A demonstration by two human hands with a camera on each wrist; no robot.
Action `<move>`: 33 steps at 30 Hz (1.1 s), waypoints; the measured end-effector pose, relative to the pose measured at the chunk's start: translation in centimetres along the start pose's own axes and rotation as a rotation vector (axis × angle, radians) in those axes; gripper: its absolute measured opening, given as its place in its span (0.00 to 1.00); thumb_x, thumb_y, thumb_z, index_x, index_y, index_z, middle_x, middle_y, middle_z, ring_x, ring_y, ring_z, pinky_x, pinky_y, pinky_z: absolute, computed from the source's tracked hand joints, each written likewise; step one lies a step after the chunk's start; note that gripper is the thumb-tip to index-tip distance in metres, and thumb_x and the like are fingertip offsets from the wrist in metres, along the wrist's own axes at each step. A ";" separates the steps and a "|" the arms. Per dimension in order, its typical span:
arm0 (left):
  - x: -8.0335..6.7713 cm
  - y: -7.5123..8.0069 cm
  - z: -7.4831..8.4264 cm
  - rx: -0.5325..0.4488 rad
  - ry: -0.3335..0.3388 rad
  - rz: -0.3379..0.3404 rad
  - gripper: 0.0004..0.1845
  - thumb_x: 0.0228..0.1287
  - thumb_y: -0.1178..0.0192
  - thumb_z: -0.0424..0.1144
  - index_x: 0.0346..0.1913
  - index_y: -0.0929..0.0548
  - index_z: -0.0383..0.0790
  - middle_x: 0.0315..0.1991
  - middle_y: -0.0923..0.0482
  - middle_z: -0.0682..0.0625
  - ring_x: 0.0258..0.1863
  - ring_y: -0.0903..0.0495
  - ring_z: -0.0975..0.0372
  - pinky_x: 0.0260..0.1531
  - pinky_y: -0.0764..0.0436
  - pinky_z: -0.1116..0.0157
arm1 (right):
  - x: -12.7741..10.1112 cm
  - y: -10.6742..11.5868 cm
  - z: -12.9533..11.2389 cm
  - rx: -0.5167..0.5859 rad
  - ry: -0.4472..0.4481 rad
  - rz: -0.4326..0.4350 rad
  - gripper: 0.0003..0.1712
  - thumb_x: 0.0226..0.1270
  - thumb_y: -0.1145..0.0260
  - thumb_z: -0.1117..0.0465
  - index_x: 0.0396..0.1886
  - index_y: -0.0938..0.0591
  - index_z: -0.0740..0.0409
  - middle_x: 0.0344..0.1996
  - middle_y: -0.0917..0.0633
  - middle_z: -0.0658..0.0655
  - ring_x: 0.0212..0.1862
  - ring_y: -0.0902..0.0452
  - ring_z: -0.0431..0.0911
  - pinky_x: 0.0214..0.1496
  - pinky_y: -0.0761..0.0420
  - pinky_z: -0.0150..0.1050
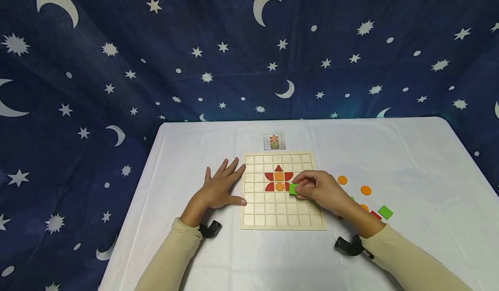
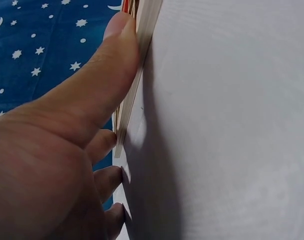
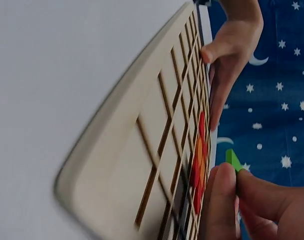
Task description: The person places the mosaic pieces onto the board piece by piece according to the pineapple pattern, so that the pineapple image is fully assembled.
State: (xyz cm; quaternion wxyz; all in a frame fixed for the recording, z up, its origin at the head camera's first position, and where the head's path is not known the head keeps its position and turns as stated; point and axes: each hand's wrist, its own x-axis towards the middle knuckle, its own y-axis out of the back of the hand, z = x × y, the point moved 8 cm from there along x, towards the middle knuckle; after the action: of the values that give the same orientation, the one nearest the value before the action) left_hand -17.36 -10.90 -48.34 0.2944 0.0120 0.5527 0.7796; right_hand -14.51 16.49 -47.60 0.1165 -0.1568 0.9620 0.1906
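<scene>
Right hand [image 1: 319, 191] pinches green square [image 1: 293, 189] over board [image 1: 282, 221] (left hand [image 1: 218, 187] flat, steadying)

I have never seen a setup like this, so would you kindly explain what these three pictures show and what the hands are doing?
No machine here: a person works with two bare hands, wearing a camera on the head and one on each wrist.

The head view looks down on a white table with a wooden grid board bearing a red and orange pattern. The left hand lies flat on the table, fingers straight, thumb touching the board's edge; the left wrist view shows that thumb up close. The right hand pinches a green tile over the board; the right wrist view shows the same grip from the side. Loose orange, red and green pieces lie to the right, and a small pattern card behind the board.
</scene>
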 end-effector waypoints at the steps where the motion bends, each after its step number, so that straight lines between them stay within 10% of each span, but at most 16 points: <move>1: 0.0 0.0 0.0 0.000 0.000 -0.002 0.61 0.51 0.28 0.68 0.83 0.50 0.56 0.85 0.62 0.52 0.84 0.66 0.49 0.71 0.67 0.26 | 0.1 -0.3 -0.1 0.006 -0.004 0.004 0.10 0.63 0.26 0.64 0.44 0.13 0.58 0.33 0.13 0.56 0.34 0.12 0.48 0.41 0.13 0.35; 33: 0.0 0.1 0.0 -0.007 0.003 0.002 0.61 0.51 0.28 0.67 0.83 0.50 0.56 0.85 0.61 0.52 0.84 0.66 0.49 0.71 0.66 0.27 | 0.7 -3.4 -2.3 -0.365 0.159 0.151 0.05 0.52 0.19 0.64 0.26 0.09 0.52 0.21 0.13 0.44 0.27 0.20 0.34 0.31 0.23 0.30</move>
State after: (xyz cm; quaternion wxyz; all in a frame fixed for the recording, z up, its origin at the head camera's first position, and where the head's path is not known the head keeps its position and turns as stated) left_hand -17.42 -10.95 -48.30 0.2925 0.0104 0.5504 0.7819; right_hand -14.35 12.40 -46.83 -0.0046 -0.1173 0.9268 0.3568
